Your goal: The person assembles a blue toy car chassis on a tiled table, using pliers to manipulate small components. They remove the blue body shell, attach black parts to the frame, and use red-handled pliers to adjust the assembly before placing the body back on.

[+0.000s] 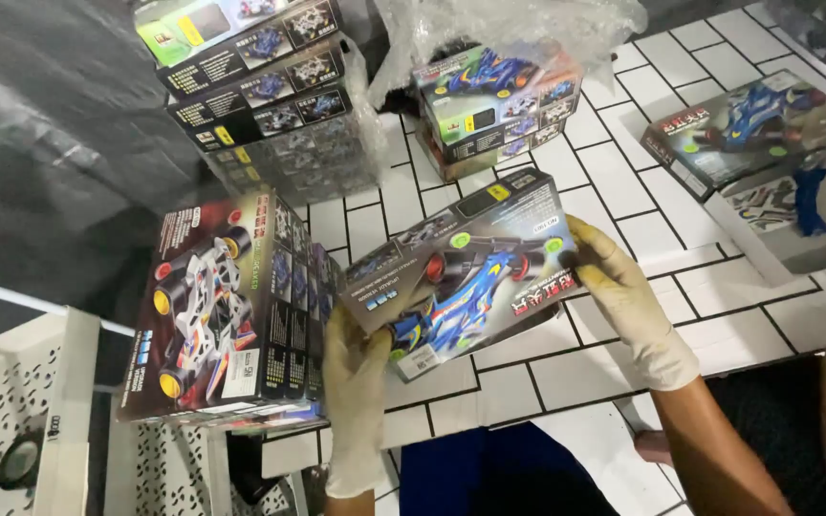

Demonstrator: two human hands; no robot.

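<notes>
pale latex gloves cover both hands, and between them they hold a flat toy car box (466,272) printed with a blue racing car. the left hand (356,377) closes around the box's lower left corner, fingers under it and thumb over the front edge. the right hand (623,301) clasps the right end, fingers wrapped onto the printed face. the box is lifted clear of the white tiled floor (614,191) and tilted, its right end higher than its left.

just left of the held box, touching the left hand's side, sits a stack of similar boxes (222,315) whose top one shows a white and red racing car. farther up the floor stands another stack of dark boxes (270,86), partly in clear plastic wrap. beside it, upper centre, is a pile of blue-car boxes (494,100) with crumpled clear plastic (509,29) above it. at the right edge lies one more blue-car box (748,129), next to an opened box tray (776,215). a white perforated basket (21,411) fills the lower left corner.
</notes>
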